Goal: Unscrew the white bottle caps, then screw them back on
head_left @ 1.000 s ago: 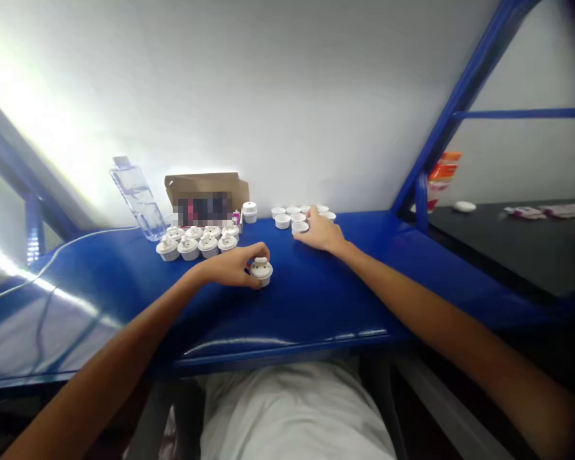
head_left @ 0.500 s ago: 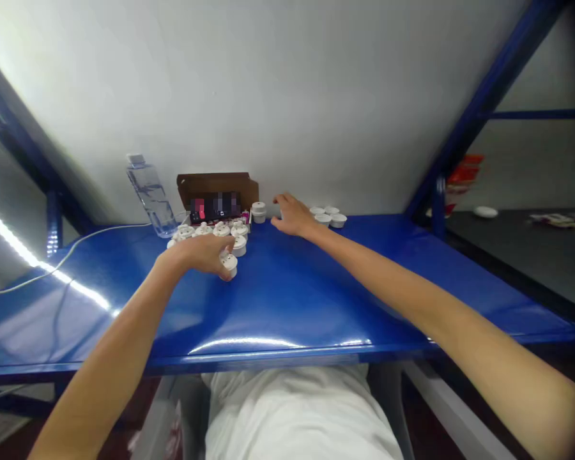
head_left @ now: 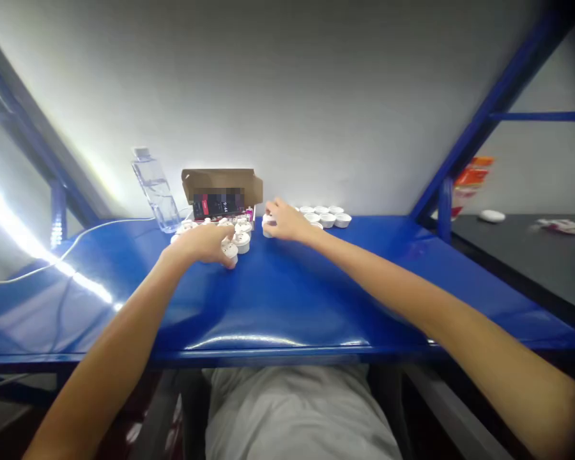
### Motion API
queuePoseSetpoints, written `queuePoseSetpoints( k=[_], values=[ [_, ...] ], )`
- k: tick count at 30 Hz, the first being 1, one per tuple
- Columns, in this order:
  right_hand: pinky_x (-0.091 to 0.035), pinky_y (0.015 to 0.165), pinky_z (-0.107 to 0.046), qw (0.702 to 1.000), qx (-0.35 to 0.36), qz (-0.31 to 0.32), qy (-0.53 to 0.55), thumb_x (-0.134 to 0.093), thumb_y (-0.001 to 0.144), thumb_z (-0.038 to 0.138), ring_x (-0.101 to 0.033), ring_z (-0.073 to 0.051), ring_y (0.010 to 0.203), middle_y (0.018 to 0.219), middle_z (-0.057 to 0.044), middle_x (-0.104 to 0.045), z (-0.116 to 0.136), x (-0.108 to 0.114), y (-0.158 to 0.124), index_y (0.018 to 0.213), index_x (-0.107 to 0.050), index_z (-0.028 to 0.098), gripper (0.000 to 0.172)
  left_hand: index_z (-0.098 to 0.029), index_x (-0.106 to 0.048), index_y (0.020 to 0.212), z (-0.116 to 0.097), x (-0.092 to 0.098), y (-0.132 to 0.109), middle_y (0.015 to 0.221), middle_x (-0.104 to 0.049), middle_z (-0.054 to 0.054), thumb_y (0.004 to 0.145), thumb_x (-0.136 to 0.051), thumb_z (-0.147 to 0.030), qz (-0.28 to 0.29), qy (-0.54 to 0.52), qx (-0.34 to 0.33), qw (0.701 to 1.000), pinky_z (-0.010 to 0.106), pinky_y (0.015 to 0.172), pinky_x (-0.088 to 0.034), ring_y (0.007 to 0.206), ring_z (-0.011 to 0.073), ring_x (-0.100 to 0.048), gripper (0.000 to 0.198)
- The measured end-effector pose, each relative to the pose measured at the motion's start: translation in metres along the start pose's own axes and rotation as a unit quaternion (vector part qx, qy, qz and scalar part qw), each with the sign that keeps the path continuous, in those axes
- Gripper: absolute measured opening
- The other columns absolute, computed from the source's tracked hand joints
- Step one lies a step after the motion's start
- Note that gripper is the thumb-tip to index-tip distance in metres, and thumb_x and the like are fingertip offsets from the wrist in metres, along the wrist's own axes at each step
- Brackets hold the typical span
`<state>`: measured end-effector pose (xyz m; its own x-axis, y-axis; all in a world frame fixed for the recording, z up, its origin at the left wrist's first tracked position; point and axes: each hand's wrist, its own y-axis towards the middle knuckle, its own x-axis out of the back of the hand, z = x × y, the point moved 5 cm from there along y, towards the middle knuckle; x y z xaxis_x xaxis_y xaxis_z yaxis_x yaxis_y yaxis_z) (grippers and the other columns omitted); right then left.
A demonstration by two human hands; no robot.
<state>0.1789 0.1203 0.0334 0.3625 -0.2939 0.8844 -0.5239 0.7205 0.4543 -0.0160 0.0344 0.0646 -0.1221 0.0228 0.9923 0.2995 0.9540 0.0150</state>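
Observation:
My left hand [head_left: 204,244] is closed on a small round white plastic piece [head_left: 230,251] with dark marks on its top, at the front of a cluster of similar pieces. Just behind that piece stands another white round piece [head_left: 242,242]. More of the cluster shows past my fingers, partly covered by the hand. Right of the cardboard box, my right hand [head_left: 286,220] has its thumb and fingers around a white round piece [head_left: 268,226], which they partly hide. Several open white cups [head_left: 342,220] stand in rows beyond that hand.
An open cardboard box [head_left: 223,177] with a phone [head_left: 219,204] leaning in it stands against the wall. A clear bottle [head_left: 156,195] and a white cable [head_left: 84,235] are at the left. Blue frame posts [head_left: 444,207] flank the blue tabletop [head_left: 287,287].
My right hand has come left and closed around the white round piece beside the box. My left hand keeps its hold on its piece. The view has shifted slightly.

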Motion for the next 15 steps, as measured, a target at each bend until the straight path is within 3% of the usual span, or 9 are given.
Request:
queuePoseSetpoints(
  k=[3, 7, 11, 15],
  values=[
    [-0.049, 0.077, -0.036, 0.999, 0.020, 0.001, 0.050, -0.062, 0.086, 0.037, -0.059, -0.024, 0.085, 0.108, -0.009, -0.060, 0.006, 0.015, -0.041, 0.109, -0.057, 0.020, 0.029, -0.026, -0.065, 0.099, 0.002, -0.002, 0.002, 0.080, -0.065, 0.005, 0.055, -0.082, -0.052, 0.004, 0.028, 0.002, 1.000, 0.032, 0.069, -0.039, 0.081, 0.0294, -0.062, 0.054],
    [-0.045, 0.077, -0.032, 0.991, 0.032, 0.015, 0.128, -0.058, 0.090, 0.040, -0.059, -0.020, 0.085, 0.095, -0.004, -0.061, 0.010, 0.026, -0.083, 0.094, -0.058, 0.021, 0.019, -0.026, -0.065, 0.103, 0.004, -0.005, 0.002, 0.078, -0.067, 0.003, 0.056, -0.081, -0.053, 0.041, -0.007, 0.003, 0.999, 0.030, 0.066, -0.038, 0.072, 0.0258, -0.062, 0.057],
    [-0.037, 0.067, -0.029, 0.990, -0.005, 0.033, 0.139, -0.062, 0.089, 0.047, -0.055, -0.017, 0.071, 0.078, -0.001, -0.062, 0.012, 0.029, -0.090, 0.076, -0.053, 0.021, 0.030, -0.026, -0.063, 0.105, -0.001, -0.003, -0.004, 0.076, -0.069, 0.001, 0.060, -0.077, -0.055, 0.096, -0.047, 0.014, 0.994, 0.028, 0.059, -0.038, 0.061, 0.0211, -0.062, 0.055],
    [-0.034, 0.063, -0.028, 0.990, -0.029, 0.042, 0.128, -0.064, 0.087, 0.049, -0.055, -0.016, 0.069, 0.076, -0.002, -0.064, 0.016, 0.032, -0.087, 0.074, -0.054, 0.021, 0.032, -0.025, -0.062, 0.103, -0.001, 0.003, -0.010, 0.082, -0.071, 0.002, 0.065, -0.072, -0.056, 0.141, -0.042, 0.023, 0.989, 0.027, 0.055, -0.040, 0.059, 0.0195, -0.064, 0.050]
  ],
)
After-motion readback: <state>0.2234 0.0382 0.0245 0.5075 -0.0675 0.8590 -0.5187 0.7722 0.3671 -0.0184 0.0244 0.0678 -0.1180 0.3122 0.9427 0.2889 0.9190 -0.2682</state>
